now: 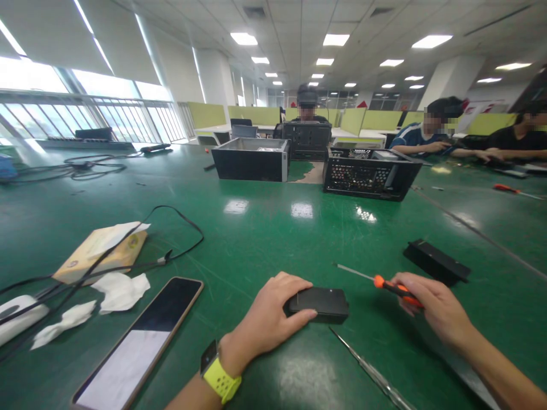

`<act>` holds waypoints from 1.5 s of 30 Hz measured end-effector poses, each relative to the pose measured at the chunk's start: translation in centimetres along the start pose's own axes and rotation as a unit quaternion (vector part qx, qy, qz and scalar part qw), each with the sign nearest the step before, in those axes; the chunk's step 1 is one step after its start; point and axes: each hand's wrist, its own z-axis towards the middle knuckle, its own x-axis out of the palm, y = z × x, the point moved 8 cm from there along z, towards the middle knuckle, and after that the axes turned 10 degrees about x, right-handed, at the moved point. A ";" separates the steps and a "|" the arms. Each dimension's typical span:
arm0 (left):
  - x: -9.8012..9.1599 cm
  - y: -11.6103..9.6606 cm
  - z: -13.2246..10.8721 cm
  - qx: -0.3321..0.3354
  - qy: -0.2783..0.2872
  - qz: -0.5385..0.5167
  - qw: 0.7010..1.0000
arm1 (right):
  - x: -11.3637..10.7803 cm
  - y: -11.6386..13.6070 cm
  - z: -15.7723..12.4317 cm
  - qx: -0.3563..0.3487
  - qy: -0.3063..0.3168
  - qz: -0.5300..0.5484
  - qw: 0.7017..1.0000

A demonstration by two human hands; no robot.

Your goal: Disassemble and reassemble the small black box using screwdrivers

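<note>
My left hand [268, 314] rests on the left end of a small flat black box [321, 303] lying on the green table [273, 239], fingers curled round it. A yellow-strapped watch sits on that wrist. My right hand [431, 304] grips an orange-handled screwdriver [378, 281]; its thin shaft points left and slightly away, tip above the table just beyond the box. A bare metal rod [370, 370] lies on the table in front of the box, between my arms.
A phone [141, 341] lies at my left, with crumpled tissues [122, 290], a brown packet [102, 250], a black cable [179, 239]. A black bracket [436, 262] lies to the right. Two open computer cases [252, 159] [367, 173] stand further back. Three people sit at the far side.
</note>
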 end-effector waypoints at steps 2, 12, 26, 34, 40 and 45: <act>0.0 0.0 0.0 -0.001 0.001 -0.002 1.000 | 0.5 0.7 -0.7 0.015 0.049 0.043 0.998; 0.0 0.0 -0.1 -0.008 0.004 0.003 1.000 | -1.1 0.2 0.0 -0.015 0.032 -0.028 0.999; -0.1 -0.3 -0.1 -0.003 -0.011 -0.005 1.000 | -4.8 9.0 3.0 -0.085 -0.029 -0.146 0.985; 0.0 -0.2 -0.1 -0.002 -0.005 -0.001 1.000 | -5.4 13.1 2.2 -0.085 -0.062 -0.060 0.993; 0.1 -0.1 -0.2 0.006 0.004 0.006 1.000 | -4.1 12.5 2.4 -0.094 -0.060 -0.063 0.992; 0.1 -0.4 -0.1 0.009 0.005 0.014 1.000 | -3.5 12.5 2.4 -0.113 -0.044 -0.084 0.989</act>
